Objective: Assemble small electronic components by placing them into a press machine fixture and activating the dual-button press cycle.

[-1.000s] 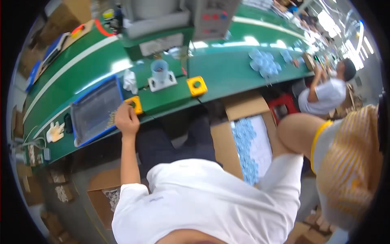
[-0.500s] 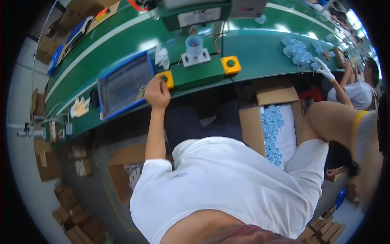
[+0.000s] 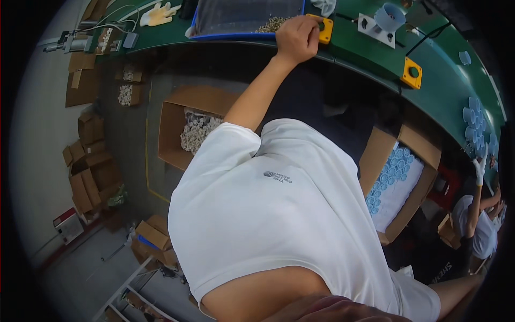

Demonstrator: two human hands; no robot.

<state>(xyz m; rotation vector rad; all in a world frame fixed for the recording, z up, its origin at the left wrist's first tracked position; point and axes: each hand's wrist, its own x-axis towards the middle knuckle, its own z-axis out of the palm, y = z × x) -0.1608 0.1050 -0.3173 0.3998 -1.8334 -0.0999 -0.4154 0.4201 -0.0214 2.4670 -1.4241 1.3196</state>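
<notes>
My left hand [image 3: 296,38] reaches to the bench edge with its fingers bent together, their tips at the dark button of a yellow push-button box [image 3: 325,33]. Beside that hand, small brass-coloured parts [image 3: 273,24] lie in a blue-rimmed tray [image 3: 241,36]. A second yellow push-button box [image 3: 412,73] with a green button sits further right on the bench front. Between the two boxes, a translucent blue cup-shaped part [image 3: 389,18] stands on a white plate [image 3: 375,33]. My right arm [image 3: 456,296] stretches out to the lower right; its hand is out of view.
Below the bench on the right, an open carton [image 3: 370,161] holds blue round parts [image 3: 394,167]. Another carton [image 3: 170,129] on the left holds small whitish pieces. A glove [image 3: 159,14] lies on the bench. A co-worker [image 3: 472,220] sits far right, one hand gloved.
The view has swung, so the bench now sits higher and further right in it. My left hand stays at the same push-button box. My right arm has shifted lower in the picture.
</notes>
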